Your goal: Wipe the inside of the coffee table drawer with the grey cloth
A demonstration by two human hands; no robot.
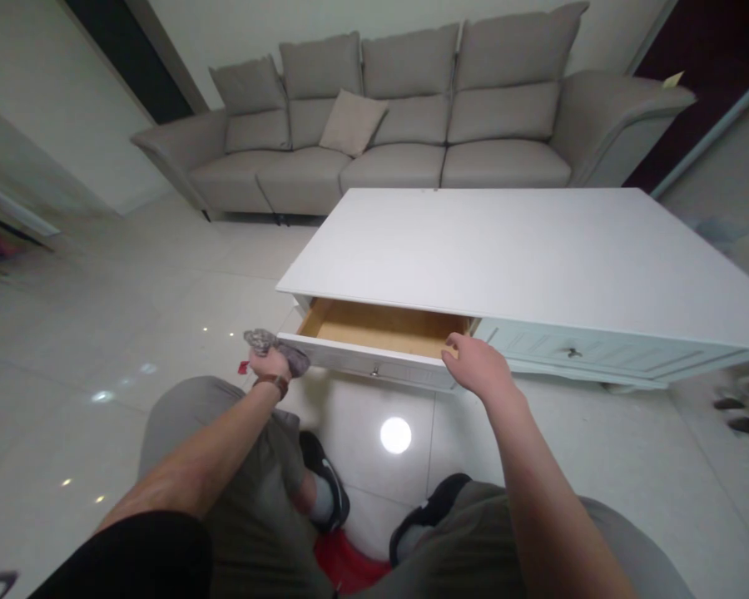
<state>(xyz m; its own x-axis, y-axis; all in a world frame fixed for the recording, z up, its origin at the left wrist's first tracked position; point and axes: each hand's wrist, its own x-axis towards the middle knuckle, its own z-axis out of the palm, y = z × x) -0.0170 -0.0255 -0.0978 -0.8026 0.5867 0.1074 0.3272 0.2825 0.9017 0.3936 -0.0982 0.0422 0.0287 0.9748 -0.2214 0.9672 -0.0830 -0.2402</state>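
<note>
A white coffee table (505, 249) stands in front of me with its left drawer (387, 329) pulled out. The drawer's bare wooden inside shows, and a small metal knob (375, 371) sits on its front. My left hand (270, 364) is closed around a crumpled grey cloth (295, 359) at the drawer's left front corner. With its fingers hooked over the top edge of the drawer front, near the right corner, my right hand (476, 363) grips the drawer.
A grey sofa (387, 166) with a beige cushion (353, 123) stands behind the table. To the right is a second, closed drawer (574, 353). Something red (349, 564) lies between my feet on the glossy tiled floor (131, 333).
</note>
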